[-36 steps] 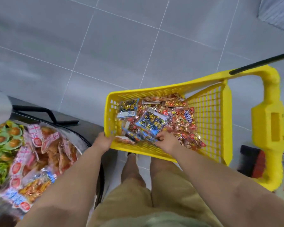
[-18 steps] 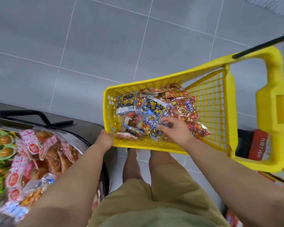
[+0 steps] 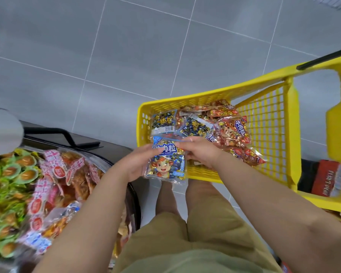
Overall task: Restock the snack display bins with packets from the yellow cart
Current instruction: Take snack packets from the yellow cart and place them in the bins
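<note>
**Blue packet held between both hands**

Yellow cart [image 3: 185,100] lies beyond the hands, with packets heaped inside. Display bin [image 3: 108,160] is left of the left hand. Blue packet [image 3: 166,164] is over the cart's near rim. Left hand [image 3: 138,164] grips its left edge. Right hand [image 3: 201,152] pinches its top right.

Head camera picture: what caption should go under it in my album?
Left hand and right hand hold a blue packet over the near corner of the yellow cart.
</note>
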Available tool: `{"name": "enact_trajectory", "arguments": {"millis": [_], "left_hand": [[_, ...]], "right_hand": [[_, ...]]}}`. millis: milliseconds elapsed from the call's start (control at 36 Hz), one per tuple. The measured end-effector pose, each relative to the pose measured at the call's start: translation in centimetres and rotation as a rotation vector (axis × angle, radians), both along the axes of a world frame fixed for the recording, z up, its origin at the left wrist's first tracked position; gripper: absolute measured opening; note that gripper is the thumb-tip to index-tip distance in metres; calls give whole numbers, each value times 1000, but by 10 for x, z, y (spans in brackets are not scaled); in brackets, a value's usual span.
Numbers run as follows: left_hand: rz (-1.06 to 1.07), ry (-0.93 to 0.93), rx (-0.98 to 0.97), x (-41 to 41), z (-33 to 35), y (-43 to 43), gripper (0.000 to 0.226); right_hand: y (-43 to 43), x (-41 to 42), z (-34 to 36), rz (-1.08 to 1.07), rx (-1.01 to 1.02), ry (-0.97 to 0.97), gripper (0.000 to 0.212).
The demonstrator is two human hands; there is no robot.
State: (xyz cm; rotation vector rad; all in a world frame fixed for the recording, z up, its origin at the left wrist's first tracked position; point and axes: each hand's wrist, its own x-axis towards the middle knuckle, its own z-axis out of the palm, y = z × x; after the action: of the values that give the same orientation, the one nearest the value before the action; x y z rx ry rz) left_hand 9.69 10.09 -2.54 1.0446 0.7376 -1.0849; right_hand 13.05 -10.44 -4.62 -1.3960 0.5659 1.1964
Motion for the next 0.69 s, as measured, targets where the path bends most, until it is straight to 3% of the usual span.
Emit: {"name": "enact_trajectory", "arguments": {"millis": [111,250,306,528,694], "left_hand": [[23,1,71,-7,-7,-7,14],[182,48,145,-13,-19,-14,27],[207,55,165,-16,-22,-14,28],[296,109,167,-29,-32,-8,16],[344,111,219,-30,-36,-7,20]], "right_hand": [[-2,-2,-7,-52,-128,-38,24],[-24,11,-30,100,-674,-510,31],[-35,19,-41,264,-771,-599,41],[-49,37,-79,756,-827,-518,81],[-46,41,-81,907,-926,-536,93]]}}
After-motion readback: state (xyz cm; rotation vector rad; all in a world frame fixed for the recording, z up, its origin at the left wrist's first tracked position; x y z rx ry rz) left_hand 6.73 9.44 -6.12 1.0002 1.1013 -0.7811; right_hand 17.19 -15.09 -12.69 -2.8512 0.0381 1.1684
